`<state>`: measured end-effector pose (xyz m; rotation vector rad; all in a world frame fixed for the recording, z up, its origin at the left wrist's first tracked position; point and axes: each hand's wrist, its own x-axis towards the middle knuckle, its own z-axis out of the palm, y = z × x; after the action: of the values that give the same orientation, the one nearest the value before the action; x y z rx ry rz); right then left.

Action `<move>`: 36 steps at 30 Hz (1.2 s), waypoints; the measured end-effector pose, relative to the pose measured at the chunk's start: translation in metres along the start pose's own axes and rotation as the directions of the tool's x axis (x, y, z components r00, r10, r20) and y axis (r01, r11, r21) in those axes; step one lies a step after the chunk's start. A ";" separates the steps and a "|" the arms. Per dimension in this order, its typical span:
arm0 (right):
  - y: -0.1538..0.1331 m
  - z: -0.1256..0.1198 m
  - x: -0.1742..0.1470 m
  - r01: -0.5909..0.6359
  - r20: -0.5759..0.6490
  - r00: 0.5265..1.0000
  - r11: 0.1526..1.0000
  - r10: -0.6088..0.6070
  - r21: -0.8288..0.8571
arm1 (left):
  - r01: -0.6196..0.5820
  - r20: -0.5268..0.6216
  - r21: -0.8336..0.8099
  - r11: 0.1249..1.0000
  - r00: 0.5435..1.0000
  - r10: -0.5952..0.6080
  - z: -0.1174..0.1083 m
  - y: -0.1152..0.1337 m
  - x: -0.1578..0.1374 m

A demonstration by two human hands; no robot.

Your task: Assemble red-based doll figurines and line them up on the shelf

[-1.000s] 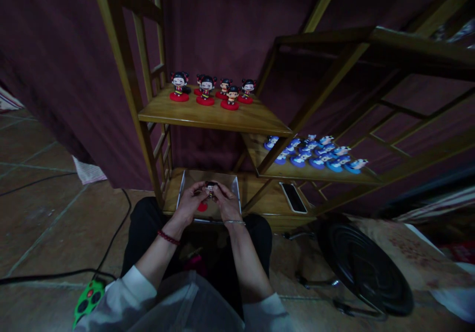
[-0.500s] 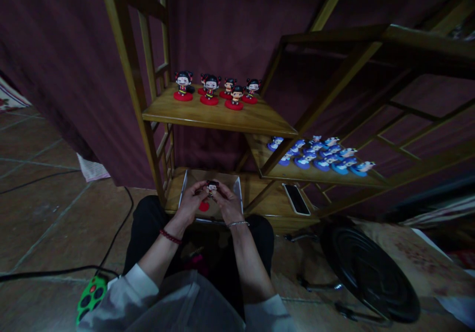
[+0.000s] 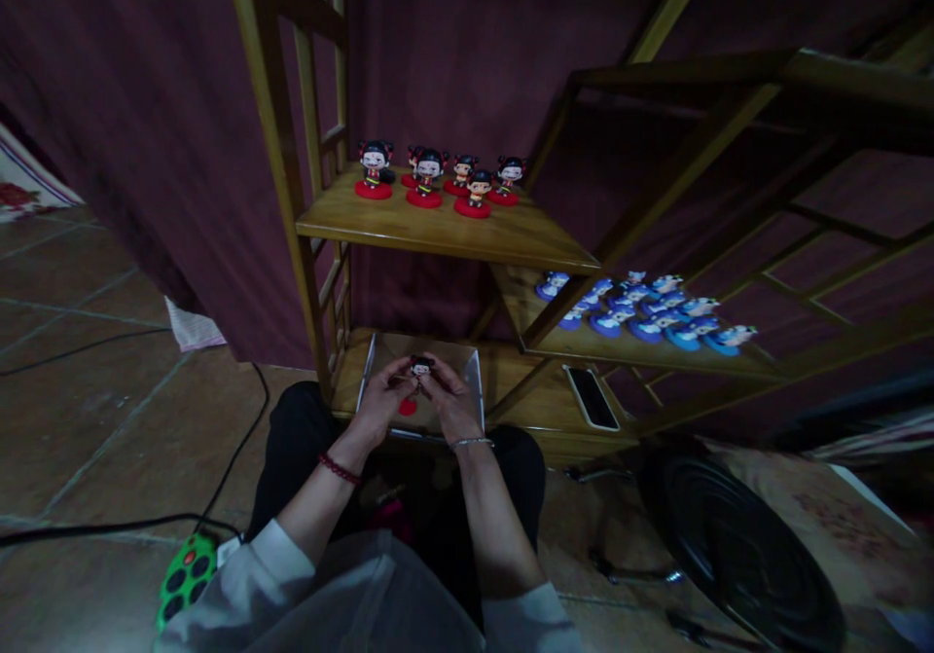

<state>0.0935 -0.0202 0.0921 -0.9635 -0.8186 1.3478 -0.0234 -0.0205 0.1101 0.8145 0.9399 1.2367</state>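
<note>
A small black-haired figurine (image 3: 421, 368) is pinched between my two hands, above a shallow open box (image 3: 467, 366) on the bottom shelf. My left hand (image 3: 382, 398) grips it from the left, fingers curled. On the other side, my right hand (image 3: 448, 398) closes its fingers around it too. The figurine's lower part is mostly covered by fingers. Below the hands, a red round base (image 3: 408, 407) shows inside the box; whether it touches the figurine I cannot tell.
Several figurines on red bases (image 3: 425, 176) stand on the upper wooden shelf (image 3: 438, 230). Several blue-and-white figurines (image 3: 649, 317) fill a lower shelf at right. A phone (image 3: 592, 397) lies right of the box. A black round stool (image 3: 736, 536) and a green power strip (image 3: 186, 580) are nearby.
The view has shifted slightly, so the shelves appear a little further right. Both hands still hold the figurine over the box.
</note>
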 end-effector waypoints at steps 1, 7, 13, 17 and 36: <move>0.001 0.000 0.000 -0.004 0.004 1.000 1.000 0.004 0.002 | -0.003 -0.001 -0.002 1.000 1.000 0.003 0.000 0.000 0.000; 0.000 0.001 -0.002 -0.019 -0.039 0.999 1.000 0.019 -0.002 | 0.024 0.001 0.033 0.999 1.000 -0.024 0.000 -0.006 0.001; -0.004 -0.001 -0.001 -0.028 -0.057 0.998 0.999 0.027 -0.022 | 0.003 -0.003 0.007 1.000 1.000 -0.003 0.002 -0.011 0.004; -0.007 0.000 0.000 -0.016 -0.071 0.997 0.999 0.013 -0.041 | -0.028 -0.003 -0.001 1.000 1.000 0.028 0.004 -0.012 0.004; -0.008 0.004 -0.002 -0.042 -0.026 0.999 0.999 0.041 -0.027 | -0.007 -0.023 -0.009 1.000 1.000 0.007 0.000 -0.013 0.003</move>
<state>0.0929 -0.0212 0.1012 -1.0221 -0.8032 1.3601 -0.0180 -0.0196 0.0981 0.7985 0.9495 1.2579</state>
